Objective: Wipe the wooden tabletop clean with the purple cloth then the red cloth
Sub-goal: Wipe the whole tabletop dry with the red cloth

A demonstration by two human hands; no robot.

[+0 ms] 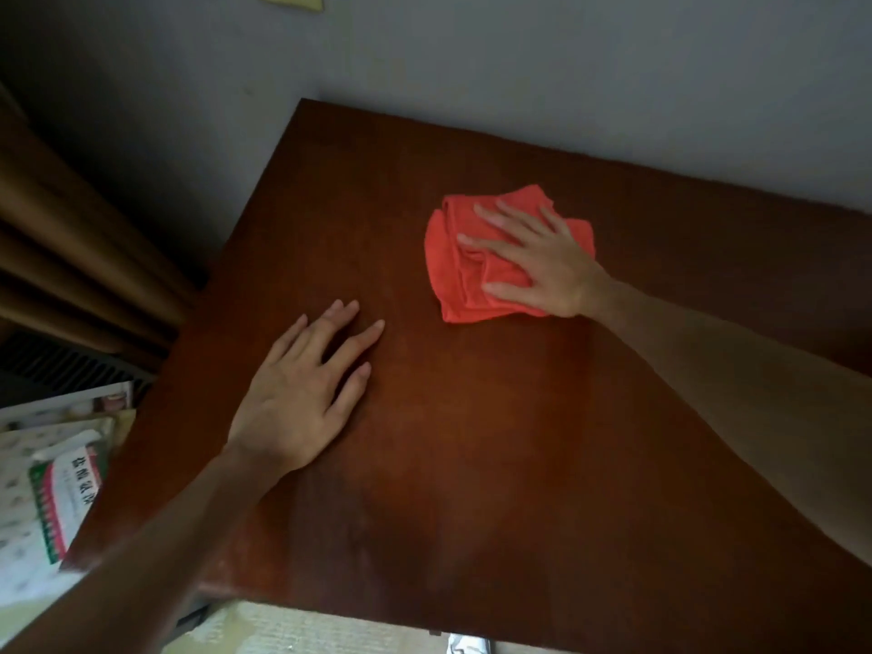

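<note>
Tabletop (472, 441): red cloth (453, 271) under flat right hand (547, 266).

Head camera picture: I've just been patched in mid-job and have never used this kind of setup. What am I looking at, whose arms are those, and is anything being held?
There is no machine here: a person wears one wide-angle camera on the head, looking forward and down, so the two bare arms are that person's own. The brown surface is the wooden tabletop, set against a grey wall. The right hand lies flat, fingers spread, pressing on the crumpled red cloth towards the far side. The left hand rests open on bare wood nearer the left edge and holds nothing. No purple cloth shows in this view. Beside the table, lower left, lie some printed packets.
</note>
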